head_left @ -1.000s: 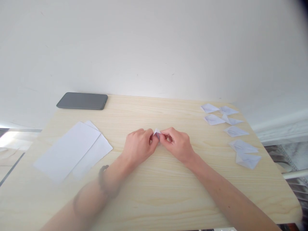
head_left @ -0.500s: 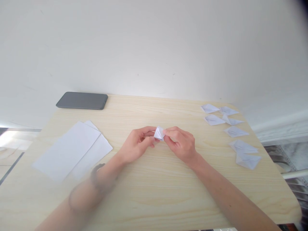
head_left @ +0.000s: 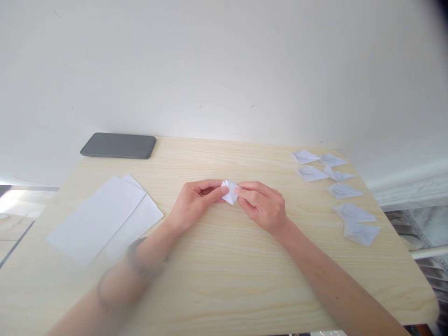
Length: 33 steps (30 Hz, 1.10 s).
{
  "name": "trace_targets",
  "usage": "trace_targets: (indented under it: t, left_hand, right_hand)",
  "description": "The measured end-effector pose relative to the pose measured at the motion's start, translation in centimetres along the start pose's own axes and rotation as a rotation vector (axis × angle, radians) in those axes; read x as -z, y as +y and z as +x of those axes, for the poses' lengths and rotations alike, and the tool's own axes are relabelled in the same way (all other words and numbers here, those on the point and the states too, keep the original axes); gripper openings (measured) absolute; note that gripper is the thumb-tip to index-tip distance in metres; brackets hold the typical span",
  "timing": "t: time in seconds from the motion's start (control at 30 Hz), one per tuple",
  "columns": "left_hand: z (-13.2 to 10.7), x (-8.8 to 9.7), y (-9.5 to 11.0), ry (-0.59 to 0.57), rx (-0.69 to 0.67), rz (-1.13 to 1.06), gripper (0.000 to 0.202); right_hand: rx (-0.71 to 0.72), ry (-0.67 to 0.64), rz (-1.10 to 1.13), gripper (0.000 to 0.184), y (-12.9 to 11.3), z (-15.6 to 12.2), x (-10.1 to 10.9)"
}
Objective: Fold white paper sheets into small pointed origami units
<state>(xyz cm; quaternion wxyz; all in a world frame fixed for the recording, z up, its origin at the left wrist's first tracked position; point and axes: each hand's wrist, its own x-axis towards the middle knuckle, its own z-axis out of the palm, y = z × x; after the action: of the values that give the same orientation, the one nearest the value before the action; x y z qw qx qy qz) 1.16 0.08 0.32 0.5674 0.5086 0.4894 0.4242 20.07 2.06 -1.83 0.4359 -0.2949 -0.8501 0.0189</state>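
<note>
A small folded piece of white paper (head_left: 230, 192) is pinched between both hands above the middle of the table. My left hand (head_left: 196, 200) grips its left side, the thumb on the front and the fingers behind. From the right, my right hand (head_left: 264, 205) holds the other side between thumb and forefinger. The paper has a roughly diamond-shaped outline, with fine creases near its upper left. Its back is hidden from me.
Several folded white paper pieces (head_left: 345, 190) lie along the right side of the wooden table (head_left: 224, 280). White paper sheets (head_left: 101, 214) overlap at the left. A dark phone (head_left: 119, 145) rests at the back left, near the wall (head_left: 224, 70).
The folded paper has been turned, so a different face and outline show. My left thumb has moved up onto its front, and the left hand has shifted slightly left.
</note>
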Motion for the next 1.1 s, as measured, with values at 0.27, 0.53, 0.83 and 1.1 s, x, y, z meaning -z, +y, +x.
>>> trace_targets:
  t: [0.27,0.53,0.83,1.1]
  left_hand:
    - [-0.23,-0.56,-0.45,0.034,-0.04,0.087,0.025]
    - [-0.3,-0.79,-0.54,0.072,-0.042,0.121,0.022]
    - [-0.34,-0.83,-0.17,0.028,-0.067,0.062,0.02]
    - [-0.23,-0.84,-0.63,0.022,-0.055,0.087,0.025]
  right_hand:
    - [-0.388,-0.087,0.259,0.012,-0.44,0.61,0.38]
    - [-0.403,-0.077,0.271,0.011,-0.41,0.66,0.11]
    - [-0.487,-0.113,0.319,0.011,-0.76,0.74,0.05]
    - [-0.522,-0.173,0.363,0.012,-0.78,0.76,0.01]
